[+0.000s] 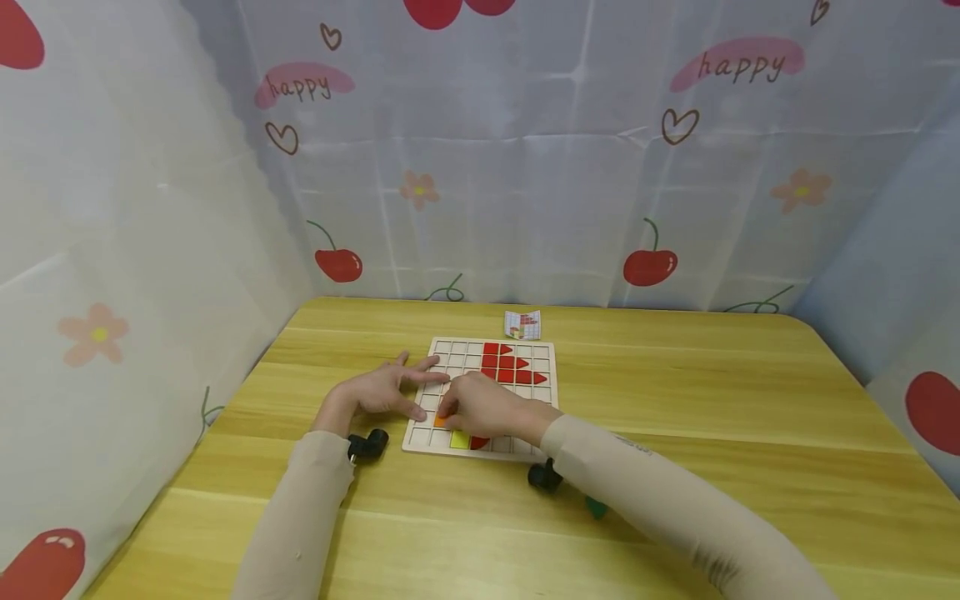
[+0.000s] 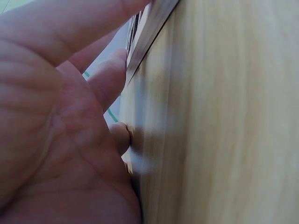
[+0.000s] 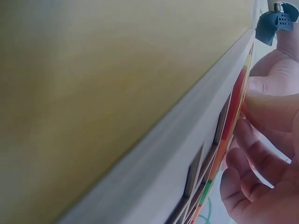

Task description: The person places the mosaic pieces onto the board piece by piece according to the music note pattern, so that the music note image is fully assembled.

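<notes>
A wooden grid board (image 1: 442,347) lies on the table, with red square and pointed pieces (image 1: 506,363) in rows at its upper middle. Spread across the board's left edge, the left hand (image 1: 386,390) rests with its fingers apart; its palm fills much of the left wrist view. Over the lower left cells, the right hand (image 1: 487,407) pinches an orange piece (image 1: 440,422) between thumb and finger. Just below sit a yellow piece (image 1: 460,439) and a partly covered red piece (image 1: 478,442). A green piece (image 3: 205,191) shows in the right wrist view; the right hand covers the board's middle.
Behind the board lies a small printed pattern card (image 1: 522,325). A dark green piece (image 1: 596,507) is on the table beside the right forearm. Black cameras (image 1: 369,444) are strapped at the wrists. A cherry-print curtain (image 1: 480,208) stands along the table's back edge.
</notes>
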`<action>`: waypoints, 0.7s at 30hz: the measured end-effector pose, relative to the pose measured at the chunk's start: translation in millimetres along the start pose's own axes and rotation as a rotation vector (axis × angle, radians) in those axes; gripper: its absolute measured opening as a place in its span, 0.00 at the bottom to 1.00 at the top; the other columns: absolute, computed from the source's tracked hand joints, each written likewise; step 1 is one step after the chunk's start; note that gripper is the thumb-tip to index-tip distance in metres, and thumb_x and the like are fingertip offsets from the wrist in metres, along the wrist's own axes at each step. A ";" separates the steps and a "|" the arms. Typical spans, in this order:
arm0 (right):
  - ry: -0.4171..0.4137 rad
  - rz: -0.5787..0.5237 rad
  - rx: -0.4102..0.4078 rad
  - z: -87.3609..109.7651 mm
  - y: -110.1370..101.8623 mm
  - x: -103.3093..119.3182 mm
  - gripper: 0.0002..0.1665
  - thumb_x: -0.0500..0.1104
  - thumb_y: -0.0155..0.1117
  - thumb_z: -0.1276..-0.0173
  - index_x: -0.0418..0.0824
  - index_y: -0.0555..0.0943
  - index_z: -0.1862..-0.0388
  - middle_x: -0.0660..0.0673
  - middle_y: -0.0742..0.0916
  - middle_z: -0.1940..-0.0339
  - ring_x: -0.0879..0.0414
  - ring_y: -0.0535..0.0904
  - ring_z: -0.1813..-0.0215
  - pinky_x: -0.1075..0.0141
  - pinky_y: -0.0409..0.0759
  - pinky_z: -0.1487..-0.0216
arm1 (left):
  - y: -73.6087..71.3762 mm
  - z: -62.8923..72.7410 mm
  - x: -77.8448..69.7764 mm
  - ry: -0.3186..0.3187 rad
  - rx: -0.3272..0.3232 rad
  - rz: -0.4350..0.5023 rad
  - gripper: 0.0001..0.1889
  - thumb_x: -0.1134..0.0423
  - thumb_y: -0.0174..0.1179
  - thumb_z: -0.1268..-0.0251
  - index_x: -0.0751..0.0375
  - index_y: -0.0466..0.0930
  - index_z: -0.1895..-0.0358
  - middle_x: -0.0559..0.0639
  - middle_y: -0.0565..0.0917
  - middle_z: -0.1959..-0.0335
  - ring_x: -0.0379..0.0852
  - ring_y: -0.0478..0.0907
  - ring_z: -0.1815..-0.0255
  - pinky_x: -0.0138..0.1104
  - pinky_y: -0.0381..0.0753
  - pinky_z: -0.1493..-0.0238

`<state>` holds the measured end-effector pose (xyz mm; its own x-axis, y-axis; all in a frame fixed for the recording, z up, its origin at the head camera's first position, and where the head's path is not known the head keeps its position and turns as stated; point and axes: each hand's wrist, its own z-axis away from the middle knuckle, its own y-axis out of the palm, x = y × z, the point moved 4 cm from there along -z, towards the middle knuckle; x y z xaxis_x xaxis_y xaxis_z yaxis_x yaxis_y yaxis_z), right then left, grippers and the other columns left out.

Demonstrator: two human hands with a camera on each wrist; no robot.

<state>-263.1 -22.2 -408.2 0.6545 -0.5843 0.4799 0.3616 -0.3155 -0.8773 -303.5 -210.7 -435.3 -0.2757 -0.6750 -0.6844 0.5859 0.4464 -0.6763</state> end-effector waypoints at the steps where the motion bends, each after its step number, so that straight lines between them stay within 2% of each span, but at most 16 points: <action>1: 0.000 0.004 0.002 1.0 -0.3 -0.5 0.09 0.40 0.70 0.29 0.44 0.92 0.53 0.53 0.91 0.56 0.60 0.84 0.49 0.65 0.81 0.40 | 0.1 -0.4 0.9 0.001 0.000 0.003 0.37 0.54 0.73 0.39 0.37 0.71 0.25 0.39 0.47 0.13 0.64 0.19 0.15 0.74 0.27 0.26; 5: -0.023 0.044 0.013 5.2 -0.5 -2.8 0.13 0.39 0.64 0.26 0.45 0.91 0.48 0.50 0.89 0.51 0.58 0.82 0.47 0.66 0.80 0.44 | 0.4 -0.8 2.8 -0.004 0.003 0.000 0.37 0.53 0.73 0.39 0.35 0.71 0.25 0.37 0.47 0.14 0.63 0.19 0.15 0.75 0.27 0.27; 11: -0.081 0.120 0.016 12.4 0.0 -3.5 0.16 0.39 0.61 0.24 0.45 0.88 0.42 0.48 0.87 0.50 0.58 0.79 0.54 0.69 0.78 0.53 | -0.5 0.6 0.5 -0.016 0.004 0.001 0.37 0.53 0.73 0.39 0.33 0.72 0.25 0.37 0.47 0.14 0.63 0.19 0.15 0.75 0.26 0.27; 21: -0.070 0.171 0.055 21.6 -3.2 -1.3 0.17 0.45 0.63 0.24 0.51 0.87 0.40 0.50 0.86 0.48 0.57 0.75 0.51 0.63 0.75 0.46 | -0.2 0.8 -0.6 -0.009 0.009 0.008 0.37 0.54 0.73 0.39 0.35 0.72 0.25 0.39 0.46 0.13 0.63 0.19 0.15 0.75 0.24 0.27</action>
<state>-250.8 -4.3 -405.9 0.7538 -0.5715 0.3244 0.2755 -0.1734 -0.9455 -302.9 -210.8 -434.5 -0.2640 -0.6764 -0.6876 0.5951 0.4467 -0.6680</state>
